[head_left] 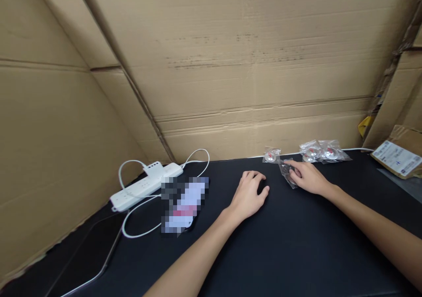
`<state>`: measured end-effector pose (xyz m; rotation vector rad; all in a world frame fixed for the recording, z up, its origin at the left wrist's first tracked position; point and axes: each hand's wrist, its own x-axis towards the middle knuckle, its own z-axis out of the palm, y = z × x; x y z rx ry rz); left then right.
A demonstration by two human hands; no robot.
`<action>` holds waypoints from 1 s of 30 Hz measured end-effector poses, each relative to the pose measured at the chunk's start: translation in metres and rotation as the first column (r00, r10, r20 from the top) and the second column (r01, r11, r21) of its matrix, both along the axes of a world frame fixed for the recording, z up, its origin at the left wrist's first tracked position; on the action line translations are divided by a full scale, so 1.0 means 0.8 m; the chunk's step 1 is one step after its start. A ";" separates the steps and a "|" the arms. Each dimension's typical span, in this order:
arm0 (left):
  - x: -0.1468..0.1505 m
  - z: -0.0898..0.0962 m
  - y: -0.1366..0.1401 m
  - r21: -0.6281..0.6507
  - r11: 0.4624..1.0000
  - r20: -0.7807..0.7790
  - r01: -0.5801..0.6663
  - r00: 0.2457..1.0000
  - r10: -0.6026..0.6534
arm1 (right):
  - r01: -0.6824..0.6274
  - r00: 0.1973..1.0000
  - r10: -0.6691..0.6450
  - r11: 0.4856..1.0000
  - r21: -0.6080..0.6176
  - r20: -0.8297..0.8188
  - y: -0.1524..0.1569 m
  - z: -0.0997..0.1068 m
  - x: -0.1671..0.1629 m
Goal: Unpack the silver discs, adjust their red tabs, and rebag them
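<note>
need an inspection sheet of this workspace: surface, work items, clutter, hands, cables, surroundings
Surface: black tabletop; damage, nothing seen
Work items: clear bag at the right fingers; more bags along the back, several showing round metal pieces with red marks
Clutter: tablet and pixelated phone on the left, labelled parcel far right
Hands: left hand open, holding nothing; right hand touching the bag, grip unclear
Cables: white cable looping near power strip
Surroundings: cardboard walls left, back and right
</note>
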<state>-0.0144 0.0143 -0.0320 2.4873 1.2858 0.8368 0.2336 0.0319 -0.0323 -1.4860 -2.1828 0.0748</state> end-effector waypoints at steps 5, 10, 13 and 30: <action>-0.001 0.001 -0.001 -0.009 1.000 0.011 0.008 1.000 -0.008 | -0.014 0.999 0.014 1.000 -0.001 -0.049 -0.002 0.003 0.001; 0.002 0.010 -0.005 -0.027 1.000 0.083 0.001 0.997 0.002 | -0.008 0.983 0.048 0.975 0.222 -0.177 -0.008 0.020 -0.003; 0.007 0.017 -0.012 -0.036 0.999 0.170 0.012 0.985 -0.006 | 0.050 0.942 0.061 0.947 0.317 -0.331 -0.019 0.035 -0.016; 0.020 0.035 -0.015 -0.468 0.730 0.781 0.497 0.620 0.078 | 0.049 0.726 0.150 0.962 0.268 -0.671 -0.039 0.040 -0.053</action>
